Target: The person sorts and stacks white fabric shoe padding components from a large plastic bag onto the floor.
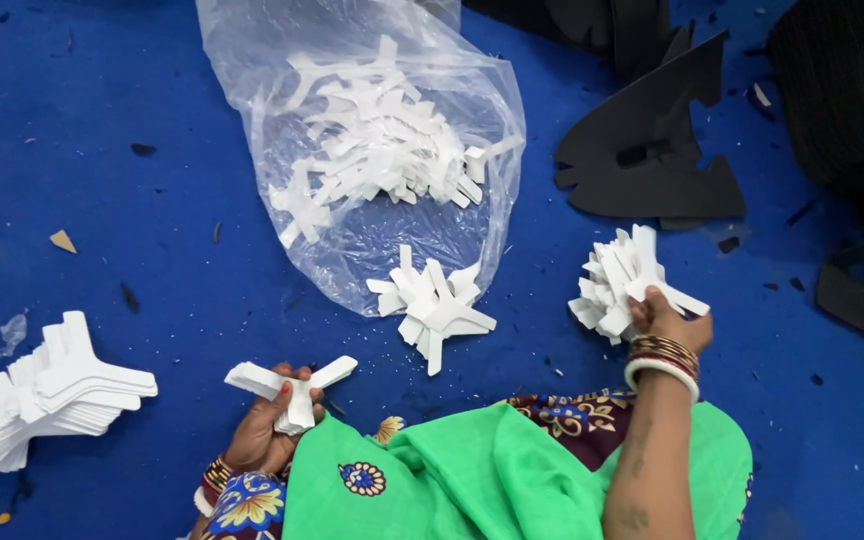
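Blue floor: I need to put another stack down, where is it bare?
Bare blue floor lies left of the plastic bag and above the neat stack. Crowded: the loose pile by the bag mouth, and black cutouts upper right.

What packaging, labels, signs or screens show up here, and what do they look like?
Clear plastic bag: lies open on the blue floor at top centre, crinkled and see-through, with white Y-shaped cutouts inside and spilling from its mouth.
No labels, signs or screens in view.
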